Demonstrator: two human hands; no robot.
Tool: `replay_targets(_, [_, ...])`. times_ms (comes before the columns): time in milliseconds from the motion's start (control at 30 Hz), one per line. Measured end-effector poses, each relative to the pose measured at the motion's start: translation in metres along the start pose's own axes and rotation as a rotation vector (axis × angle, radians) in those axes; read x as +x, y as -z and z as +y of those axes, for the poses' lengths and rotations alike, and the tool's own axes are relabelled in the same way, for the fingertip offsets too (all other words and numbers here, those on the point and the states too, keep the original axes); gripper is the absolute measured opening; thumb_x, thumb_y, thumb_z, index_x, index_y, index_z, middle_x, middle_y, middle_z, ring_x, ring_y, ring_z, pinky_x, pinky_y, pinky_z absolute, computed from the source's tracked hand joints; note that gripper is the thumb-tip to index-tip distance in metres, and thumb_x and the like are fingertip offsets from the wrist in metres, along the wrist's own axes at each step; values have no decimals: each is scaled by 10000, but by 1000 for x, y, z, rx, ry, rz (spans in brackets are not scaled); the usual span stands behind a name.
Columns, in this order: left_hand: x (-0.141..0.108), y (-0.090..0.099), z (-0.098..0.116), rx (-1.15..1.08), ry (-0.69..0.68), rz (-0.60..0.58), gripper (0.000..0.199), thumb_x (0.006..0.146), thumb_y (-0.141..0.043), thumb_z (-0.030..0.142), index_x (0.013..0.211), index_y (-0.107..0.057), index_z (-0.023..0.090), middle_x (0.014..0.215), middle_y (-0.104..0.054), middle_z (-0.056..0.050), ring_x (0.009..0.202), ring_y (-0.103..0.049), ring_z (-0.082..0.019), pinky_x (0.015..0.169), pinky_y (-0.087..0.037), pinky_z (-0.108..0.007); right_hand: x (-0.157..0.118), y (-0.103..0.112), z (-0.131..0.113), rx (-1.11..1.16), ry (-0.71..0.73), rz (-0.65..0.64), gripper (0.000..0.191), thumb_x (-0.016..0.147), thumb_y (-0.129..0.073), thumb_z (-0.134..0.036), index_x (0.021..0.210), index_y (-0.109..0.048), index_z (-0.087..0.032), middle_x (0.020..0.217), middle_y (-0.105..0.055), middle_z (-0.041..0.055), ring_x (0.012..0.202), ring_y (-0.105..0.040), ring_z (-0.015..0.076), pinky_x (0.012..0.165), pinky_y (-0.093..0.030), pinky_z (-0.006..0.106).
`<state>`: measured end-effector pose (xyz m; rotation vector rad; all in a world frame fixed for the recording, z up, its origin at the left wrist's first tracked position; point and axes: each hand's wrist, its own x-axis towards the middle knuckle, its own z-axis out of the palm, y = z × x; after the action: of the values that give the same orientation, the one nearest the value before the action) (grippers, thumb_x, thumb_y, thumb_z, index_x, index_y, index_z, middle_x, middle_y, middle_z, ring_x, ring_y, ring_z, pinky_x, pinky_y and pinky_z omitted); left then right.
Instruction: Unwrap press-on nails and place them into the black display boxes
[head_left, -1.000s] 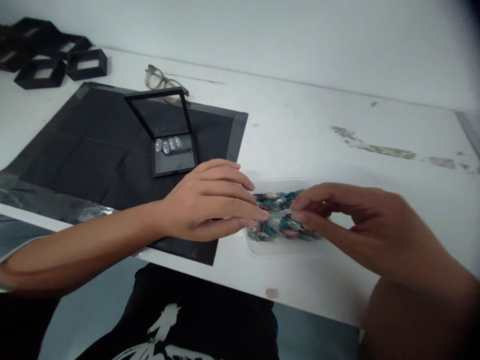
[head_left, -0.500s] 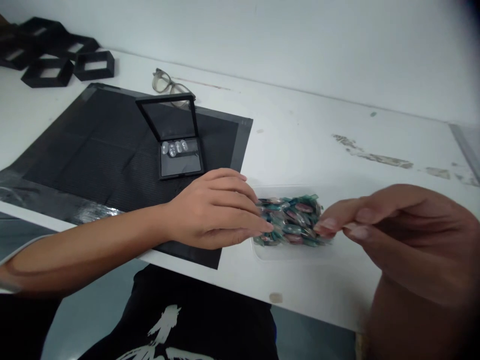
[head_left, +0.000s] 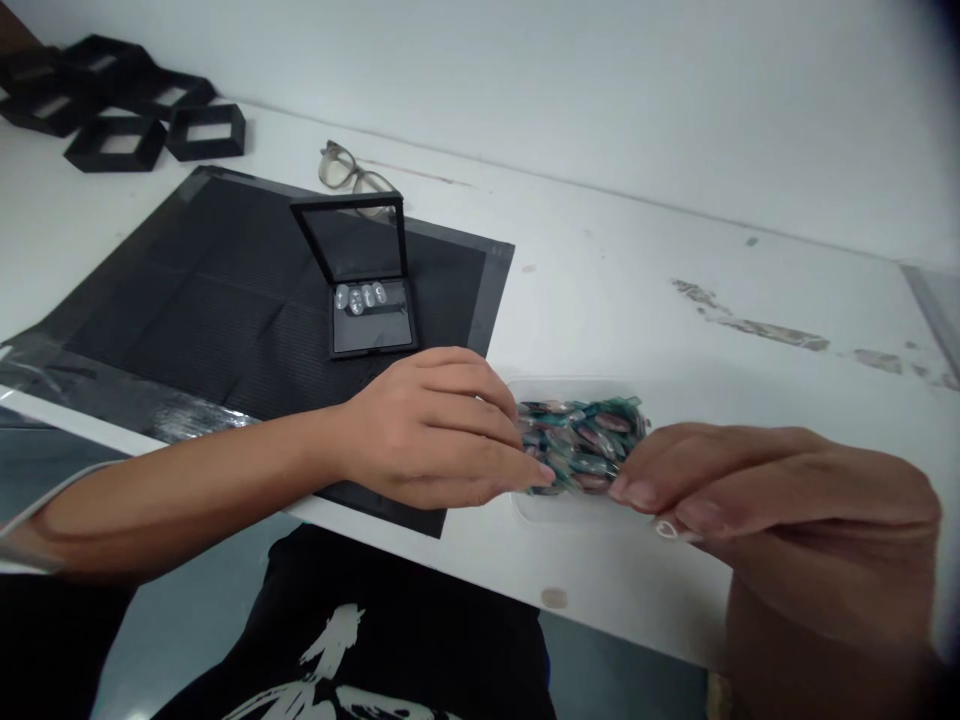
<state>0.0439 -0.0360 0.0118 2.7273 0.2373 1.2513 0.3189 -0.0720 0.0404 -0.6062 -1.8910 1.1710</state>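
tbh the little heart-marked piece (head_left: 667, 530), pinched in the right hand's (head_left: 787, 500) closed fingertips near the clear tub's (head_left: 549, 513) right end, could be dropped if gripped too lightly, with the left hand (head_left: 442, 430) half-curled over the tub's left end, hold unclear.

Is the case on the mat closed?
No, the case stands open on the mat, its lid raised and pale pieces showing inside.
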Motion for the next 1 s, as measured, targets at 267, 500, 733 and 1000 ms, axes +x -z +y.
replay_targets(267, [6,-4,7,70,43,189,249,822,-798,403,969,-738,211,717,-767,53,702,-713,-119,669,-599,-249,4,-28,-1,-400,-10,137,415,740,-746,-11,979,-775,-349,865,-785,-30,754,-750,190,627,-638,310])
replay_targets(500, [0,-7,7,164,-58,218,142,813,-813,321,928,-774,247,814,-788,66,761,-725,-117,625,-611,-242,3,-39,-9,-538,-53,107,348,798,-730,-74,999,-748,-357,943,-789,-15,798,-763,200,674,-652,328])
replay_targets(733, [0,-2,6,142,-49,117,105,866,-758,245,961,-776,206,882,-798,42,798,-733,-126,733,-619,-242,4,-31,-11,-565,11,15,325,817,-710,-95,1033,-748,-334,964,-802,3,779,-773,203,667,-663,328])
replay_targets(1000, [-2,0,6,107,32,164,147,902,-684,323,924,-742,190,911,-792,9,782,-695,-140,785,-593,-310,0,-28,4,-713,58,-95,291,832,-759,-243,1114,-705,-292,989,-791,34,815,-762,237,739,-652,374])
